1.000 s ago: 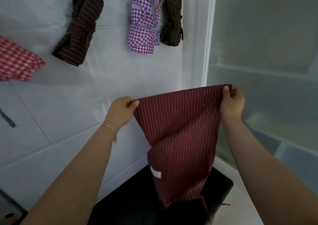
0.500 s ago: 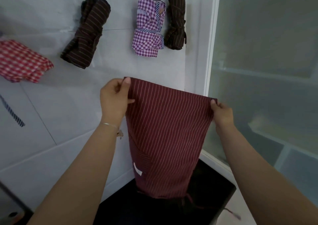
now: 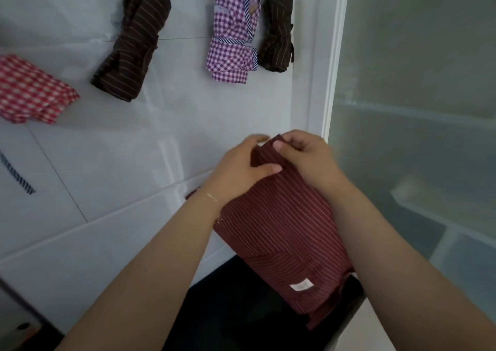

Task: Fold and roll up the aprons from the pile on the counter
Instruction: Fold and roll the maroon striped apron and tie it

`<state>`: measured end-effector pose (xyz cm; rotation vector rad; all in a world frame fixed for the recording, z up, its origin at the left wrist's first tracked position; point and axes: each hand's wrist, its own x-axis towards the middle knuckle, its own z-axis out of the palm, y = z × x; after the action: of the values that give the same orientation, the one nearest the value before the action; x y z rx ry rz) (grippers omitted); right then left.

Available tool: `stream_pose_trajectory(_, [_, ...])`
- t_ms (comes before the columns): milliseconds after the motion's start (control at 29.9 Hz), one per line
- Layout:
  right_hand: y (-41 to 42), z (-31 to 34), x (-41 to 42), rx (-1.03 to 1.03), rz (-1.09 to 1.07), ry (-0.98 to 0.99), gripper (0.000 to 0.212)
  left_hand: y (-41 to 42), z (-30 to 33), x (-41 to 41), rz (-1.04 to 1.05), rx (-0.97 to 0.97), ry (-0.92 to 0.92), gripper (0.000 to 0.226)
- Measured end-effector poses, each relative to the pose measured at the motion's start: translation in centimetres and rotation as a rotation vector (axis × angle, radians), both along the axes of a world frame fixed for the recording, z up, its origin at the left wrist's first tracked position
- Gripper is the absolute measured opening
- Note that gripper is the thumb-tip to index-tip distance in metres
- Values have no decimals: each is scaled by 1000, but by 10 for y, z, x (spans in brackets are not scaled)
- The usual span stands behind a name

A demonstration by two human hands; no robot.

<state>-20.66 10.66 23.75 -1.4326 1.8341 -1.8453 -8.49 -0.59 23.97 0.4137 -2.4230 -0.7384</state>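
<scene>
Both hands are now meeting at the top edge of the maroon striped apron [image 3: 279, 232], whereas a moment ago they were holding that edge stretched wide apart; the cloth is now hanging doubled over and narrower.

Item: left hand [image 3: 241, 170]. Fingers are curling over the apron's top corner, thumb pressing on the front of the cloth, pinching it. A thin bracelet [image 3: 212, 197] is sitting on the wrist.

Item: right hand [image 3: 308, 157]. Thumb and fingers are pinching the same top edge, touching the left hand's fingers.

Item: maroon striped apron. It is hanging from the two hands at centre frame and trailing toward 5 o'clock, over a dark surface [image 3: 241, 310]. A small pale label [image 3: 302, 286] is showing near its lower end.

Item: white counter [image 3: 107, 149]. Finished bundles are lying on it: a brown striped roll [image 3: 131, 47] at 11 o'clock, a purple checked roll [image 3: 233, 31] at 12 o'clock, a second brown striped roll [image 3: 277, 25] just beside it on the right, touching or nearly so.

Item: red checked cloth [image 3: 29, 90], lying at 10 o'clock, well apart from the rolls.

Item: frosted glass panel [image 3: 416, 95], standing along the counter's edge at 2 o'clock.
</scene>
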Motion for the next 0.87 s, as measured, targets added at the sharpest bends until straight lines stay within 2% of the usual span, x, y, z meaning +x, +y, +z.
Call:
stream_pose_trajectory(67, [0, -4, 5, -18, 47, -32, 7, 4, -4, -6, -12, 109, 49, 19])
stream_pose_trajectory(134, [1, -9, 1, -17, 42, -30, 7, 1, -7, -7, 50, 108, 115, 22])
stream_pose_trajectory(268, [9, -34, -8, 85, 104, -45, 24, -6, -11, -5, 159, 116, 224, 25])
stream_pose_trajectory(469, [4, -75, -8, 174, 63, 67, 13, -21, -16, 3, 292, 30, 260, 29])
stream_pose_trajectory(536, [3, -82, -4, 225, 79, 62, 16, -25, -16, 10, 334, 21, 295, 28])
stream_pose_trajectory(703, [6, -108, -7, 531, -25, 142, 43, -34, -20, 35, 481, -92, 409, 27])
stream_pose_trajectory(870, [27, -136, -8, 905, -137, 252, 44, -51, -35, 67, 541, -121, 451, 30])
